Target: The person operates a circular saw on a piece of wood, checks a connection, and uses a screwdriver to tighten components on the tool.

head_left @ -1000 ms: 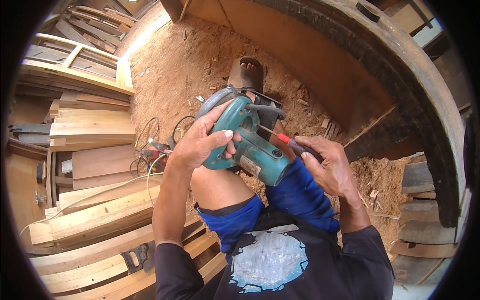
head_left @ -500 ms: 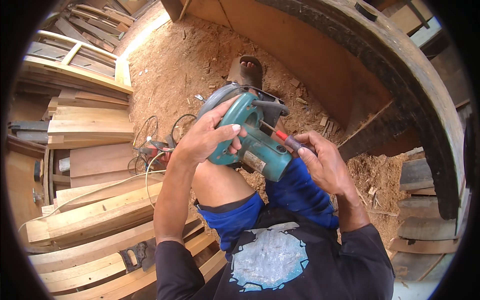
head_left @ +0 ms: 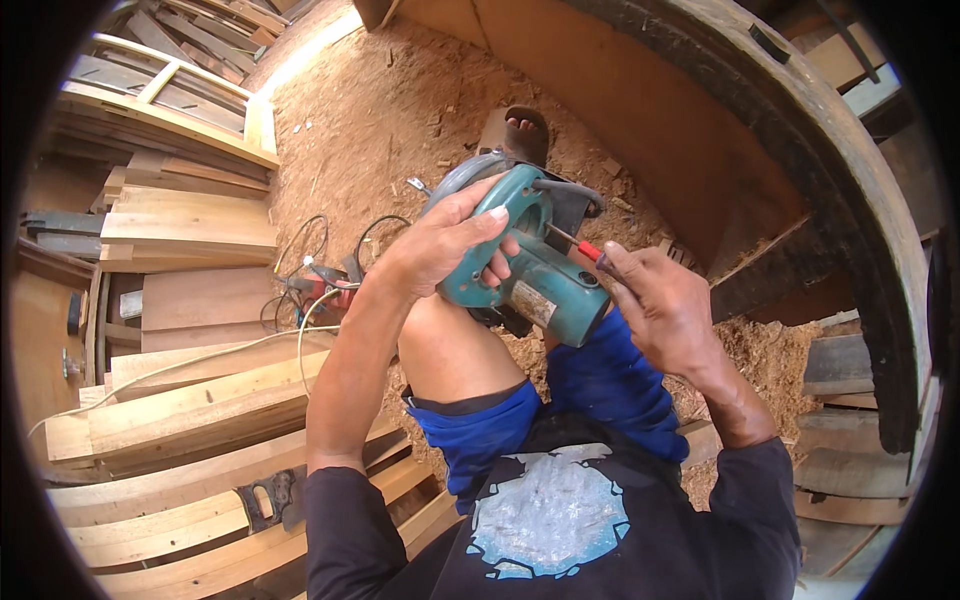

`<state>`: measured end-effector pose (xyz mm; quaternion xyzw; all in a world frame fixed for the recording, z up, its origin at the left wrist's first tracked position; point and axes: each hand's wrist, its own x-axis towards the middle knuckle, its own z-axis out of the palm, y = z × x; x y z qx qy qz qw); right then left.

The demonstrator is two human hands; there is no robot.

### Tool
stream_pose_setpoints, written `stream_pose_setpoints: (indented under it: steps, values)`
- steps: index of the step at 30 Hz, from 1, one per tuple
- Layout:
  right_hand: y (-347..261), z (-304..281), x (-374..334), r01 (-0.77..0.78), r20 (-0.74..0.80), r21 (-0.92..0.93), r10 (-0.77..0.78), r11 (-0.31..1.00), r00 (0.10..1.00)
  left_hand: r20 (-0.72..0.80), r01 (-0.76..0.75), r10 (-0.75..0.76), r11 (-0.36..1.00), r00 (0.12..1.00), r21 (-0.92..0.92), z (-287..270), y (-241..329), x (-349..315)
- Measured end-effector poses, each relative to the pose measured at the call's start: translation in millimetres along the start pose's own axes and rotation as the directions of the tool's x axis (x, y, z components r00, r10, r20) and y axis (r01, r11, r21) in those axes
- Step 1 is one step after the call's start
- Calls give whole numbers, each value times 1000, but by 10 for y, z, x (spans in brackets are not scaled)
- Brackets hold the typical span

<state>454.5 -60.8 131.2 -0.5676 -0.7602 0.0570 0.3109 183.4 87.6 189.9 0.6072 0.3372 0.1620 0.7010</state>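
Note:
A teal circular saw with a grey blade guard rests tilted over my knees. My left hand is wrapped round its handle, thumb on top and fingertips showing through the handle opening. In my right hand is a screwdriver with a red and dark handle, gripped between thumb and fingers. Its metal shaft points left into the saw body beside the handle. Whether the tip sits in a screw is too small to tell.
Stacked wooden boards line my left side, with a handsaw lying on them. A red corded tool and loose cables lie beside my knee. A large curved wooden piece arches on the right. Sawdust covers the ground.
The saw and both hands appear shifted slightly right and up in the view. My right hand has turned, with its fingers now further over the screwdriver's handle.

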Motion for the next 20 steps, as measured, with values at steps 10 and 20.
stream_pose_setpoints:
  steps: [10,20]
  values:
    - [179,-190,41,-536,305,705,483,465,821,46,-272,281,951,958,-146,-95,-354,-46]
    - [-29,-161,47,-138,-16,165,142,977,990,-4,-217,222,946,975,-239,-66,-306,-14]
